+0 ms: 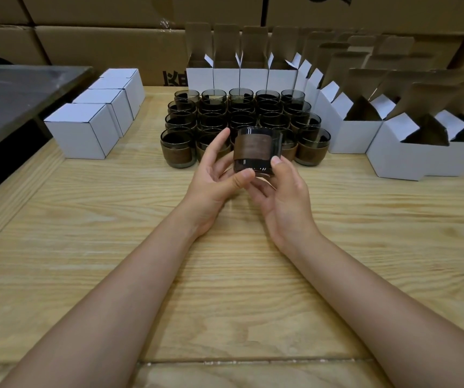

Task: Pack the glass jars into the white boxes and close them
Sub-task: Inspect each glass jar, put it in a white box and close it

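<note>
left hand (pixel 214 176) and right hand (pixel 281 196) together grip a jar (pixel 254 148)

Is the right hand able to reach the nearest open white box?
Likely yes: only bare table lies between right hand and open box, though it grips a jar with the left hand.

A smoke-dark glass jar (pixel 257 152) banded in brown is seen over a pale, grain-streaked wooden tabletop (pixel 225 303); white boxes (pixel 82 130) are lined along its left edge, brown cartons (pixel 99 43) stacked beyond its far edge.
</note>
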Demonstrator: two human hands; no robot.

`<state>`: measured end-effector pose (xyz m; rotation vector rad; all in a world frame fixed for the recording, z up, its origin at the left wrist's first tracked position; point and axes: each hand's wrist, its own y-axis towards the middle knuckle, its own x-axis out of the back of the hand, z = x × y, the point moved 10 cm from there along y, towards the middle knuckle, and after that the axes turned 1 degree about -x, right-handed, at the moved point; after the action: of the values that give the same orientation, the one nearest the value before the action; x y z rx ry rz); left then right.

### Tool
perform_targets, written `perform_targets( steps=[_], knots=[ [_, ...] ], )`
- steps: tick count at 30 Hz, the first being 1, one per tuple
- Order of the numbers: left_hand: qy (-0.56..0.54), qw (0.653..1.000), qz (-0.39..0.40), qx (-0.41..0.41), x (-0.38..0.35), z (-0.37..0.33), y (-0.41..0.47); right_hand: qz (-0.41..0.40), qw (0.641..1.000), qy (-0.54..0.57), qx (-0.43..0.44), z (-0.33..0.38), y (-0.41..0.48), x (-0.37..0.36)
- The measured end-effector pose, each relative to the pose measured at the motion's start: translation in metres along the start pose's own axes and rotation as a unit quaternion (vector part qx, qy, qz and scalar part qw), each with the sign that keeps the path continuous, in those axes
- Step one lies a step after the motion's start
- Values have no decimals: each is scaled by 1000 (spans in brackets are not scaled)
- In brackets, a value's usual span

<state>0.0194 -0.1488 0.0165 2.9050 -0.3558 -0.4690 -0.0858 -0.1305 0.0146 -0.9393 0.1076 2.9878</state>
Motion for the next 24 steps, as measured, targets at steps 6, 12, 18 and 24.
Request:
perform_targets(
  steps=[6,12,18,24],
  knots=[
    [10,1000,23,-3,-5,1,-1,11,999,27,-37,-8,-2,-2],
    [15,1000,-5,-16,2,2,2,7,999,13,-43,-8,-1,-2],
    [34,999,-11,-27,5,2,2,-25,999,-39,-24,-5,0,4],
    [69,997,-13,-28,4,2,2,-38,997,-64,-28,-10,3,10]
  ],
)
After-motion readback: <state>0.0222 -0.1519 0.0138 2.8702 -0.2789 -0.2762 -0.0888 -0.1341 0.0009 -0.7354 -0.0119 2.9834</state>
